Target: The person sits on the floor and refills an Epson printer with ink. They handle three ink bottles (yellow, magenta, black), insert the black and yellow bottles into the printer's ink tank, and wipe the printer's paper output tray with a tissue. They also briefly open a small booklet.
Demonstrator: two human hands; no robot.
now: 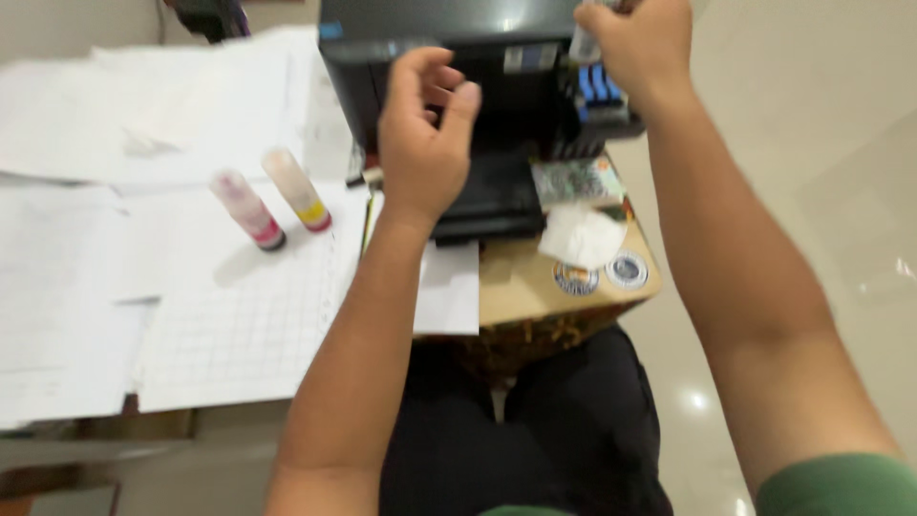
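While the frame is blurred by motion, the main relations read clearly enough. Right hand (638, 40) is raised at the top edge of view, fingers closed around a small pale bottle (584, 44) held over the printer's (449, 57) tank bay (600, 94), where blue caps show at the printer's right side; only the bottle's lower part is visible, so its tip and cap state cannot be told. Left hand (425, 134) hovers in front of the printer, fingers loosely curled, thumb apart, gripping nothing. Printer sits at the table's (521, 287) far edge. A white tissue (583, 235) lies on the table near its right edge, just in front of a printed packet (576, 180). Two more bottles stand upright on white papers (239, 325) toward the left: pink bottle (247, 209) and yellow bottle (297, 189), close together, not touching. Judgement: the held bottle is light, soft-walled plastic, likely slippery if inked; squeezing would spill, so hold lies best at mid-body, lightly, kept steady.
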